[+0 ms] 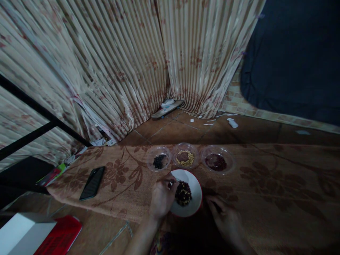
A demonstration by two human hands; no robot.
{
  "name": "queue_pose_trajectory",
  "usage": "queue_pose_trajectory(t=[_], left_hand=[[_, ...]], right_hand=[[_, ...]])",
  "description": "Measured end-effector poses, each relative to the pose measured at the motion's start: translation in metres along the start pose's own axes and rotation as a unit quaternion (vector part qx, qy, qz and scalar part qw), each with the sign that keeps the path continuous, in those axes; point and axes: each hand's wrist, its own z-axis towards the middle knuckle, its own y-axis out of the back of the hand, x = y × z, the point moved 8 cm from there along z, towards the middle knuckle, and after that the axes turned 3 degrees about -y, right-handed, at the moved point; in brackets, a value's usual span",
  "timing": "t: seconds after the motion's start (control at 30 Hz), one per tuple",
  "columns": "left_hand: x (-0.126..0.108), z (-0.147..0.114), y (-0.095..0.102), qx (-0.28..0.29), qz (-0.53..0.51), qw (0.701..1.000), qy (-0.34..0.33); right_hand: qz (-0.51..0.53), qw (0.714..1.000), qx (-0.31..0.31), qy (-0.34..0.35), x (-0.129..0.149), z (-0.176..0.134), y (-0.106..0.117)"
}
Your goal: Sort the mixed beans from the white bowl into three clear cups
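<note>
A white bowl with a red rim (197,193) holds a mix of dark and yellow beans (183,194). My left hand (162,199) is at the bowl's left rim, its fingers pinched over the beans around something thin and dark that I cannot make out. To the right of the bowl, my right hand (225,216) is closed, fingers curled; shadow hides what it may hold. Behind the bowl stand three clear plastic bowls: one with black beans (159,161), one with yellow beans (189,160) and one with dark red beans (216,163).
A black phone (92,183) lies on the left of the brown flowered cloth (119,187). On the floor are a white box (23,233) and a red package (60,236). A skateboard (167,109) rests by the striped curtain (127,71); paper scraps lie nearby.
</note>
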Motion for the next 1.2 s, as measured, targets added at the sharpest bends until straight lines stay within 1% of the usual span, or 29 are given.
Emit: queue_pose_trajectory(t=[0.33,0.5,0.97,1.2], left_hand=[[-0.0009,0.0007,-0.0089,0.024,-0.004,1.0,0.007],[-0.0037,0.0008,-0.0087,0.023,0.004,1.0,-0.003],[-0.0006,0.0008,-0.0091,0.015,0.014,1.0,0.002],[-0.0019,0.0013,-0.0065,0.006,0.001,1.0,0.003]], right_hand=[[0.005,1.0,0.009,-0.003,-0.0015,-0.0003,-0.002],[0.003,1.0,0.007,-0.01,-0.0022,-0.0003,-0.0016],[0.0,1.0,0.005,-0.007,0.0003,0.0002,0.0002],[0.008,1.0,0.006,-0.011,-0.0015,-0.0001,-0.0007]])
